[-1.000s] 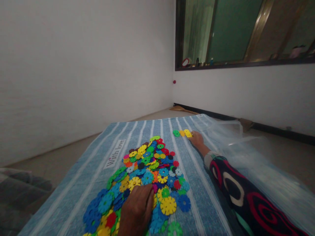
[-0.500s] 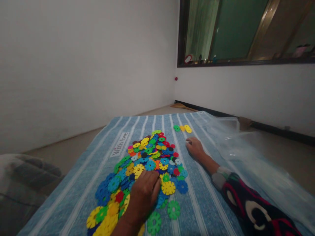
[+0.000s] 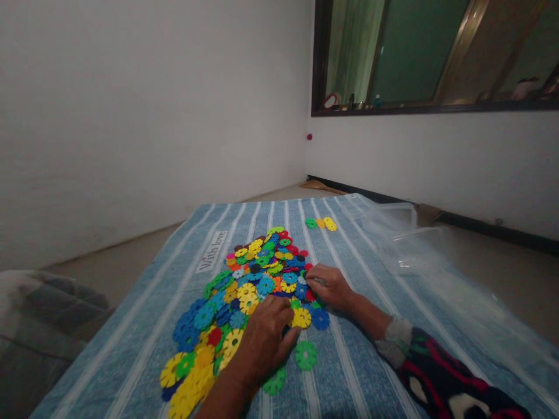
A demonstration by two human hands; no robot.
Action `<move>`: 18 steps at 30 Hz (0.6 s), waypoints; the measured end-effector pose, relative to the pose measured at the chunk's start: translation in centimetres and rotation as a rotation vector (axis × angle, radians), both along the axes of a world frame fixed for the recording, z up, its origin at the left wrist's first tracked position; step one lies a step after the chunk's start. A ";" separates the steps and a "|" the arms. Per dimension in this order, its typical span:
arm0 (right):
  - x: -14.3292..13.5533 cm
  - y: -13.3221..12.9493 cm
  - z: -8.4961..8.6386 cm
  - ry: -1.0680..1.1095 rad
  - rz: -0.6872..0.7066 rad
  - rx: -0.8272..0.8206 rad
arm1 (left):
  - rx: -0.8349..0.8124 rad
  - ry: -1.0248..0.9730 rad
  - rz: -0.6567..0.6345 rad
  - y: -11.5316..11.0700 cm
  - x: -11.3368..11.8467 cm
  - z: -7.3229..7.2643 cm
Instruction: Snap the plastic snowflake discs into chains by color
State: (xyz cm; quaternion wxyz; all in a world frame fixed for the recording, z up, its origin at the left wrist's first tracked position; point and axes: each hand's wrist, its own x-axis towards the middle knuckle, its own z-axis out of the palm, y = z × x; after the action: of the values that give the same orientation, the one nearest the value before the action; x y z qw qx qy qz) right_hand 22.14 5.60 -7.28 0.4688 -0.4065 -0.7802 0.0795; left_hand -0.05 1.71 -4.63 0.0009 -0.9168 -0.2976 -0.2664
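Observation:
A heap of flat, notched plastic snowflake discs (image 3: 265, 285) in many colours is spread over the striped cloth. My left hand (image 3: 268, 329) rests palm down on the near right part of the heap, its thumb apart from its bent fingers. Under its fingers, some discs are hidden. At the heap's right edge, my right hand (image 3: 329, 285) touches discs with fingers slightly parted; I see no disc held between them. A yellow disc (image 3: 301, 318) and a blue disc (image 3: 320, 319) lie between the hands. Closer to me is a green disc (image 3: 305, 355).
Beyond the heap, a short row holds a green disc (image 3: 310, 223), an orange-yellow disc (image 3: 320, 223) and a yellow piece (image 3: 331, 224). A clear plastic container (image 3: 402, 265) and crumpled clear plastic lie along the right side. The blue striped cloth (image 3: 144, 326) covers the table.
My right hand has moved left and nearer, from bare cloth to the heap's right edge. My left hand has shifted slightly right, its thumb spreading away from the fingers.

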 end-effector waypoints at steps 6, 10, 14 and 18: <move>-0.2 -1.4 1.3 -0.072 0.130 -0.083 | 0.119 -0.010 0.026 0.4 0.3 -0.8; -0.1 -1.6 1.7 -0.160 0.227 -0.099 | 0.205 -0.031 0.040 0.9 0.2 -1.3; -0.1 -1.4 1.7 -0.309 0.249 -0.016 | 0.220 -0.069 0.049 1.0 0.3 -1.4; -0.1 -1.2 1.5 -0.390 0.247 0.021 | 0.231 -0.088 0.056 0.9 0.3 -1.2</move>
State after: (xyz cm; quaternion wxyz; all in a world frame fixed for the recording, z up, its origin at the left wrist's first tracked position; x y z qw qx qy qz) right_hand 22.07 4.40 -5.78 0.3003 -0.3108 -0.9005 0.0480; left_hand 0.29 2.57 -5.88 0.1010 -0.8893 -0.2902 -0.3386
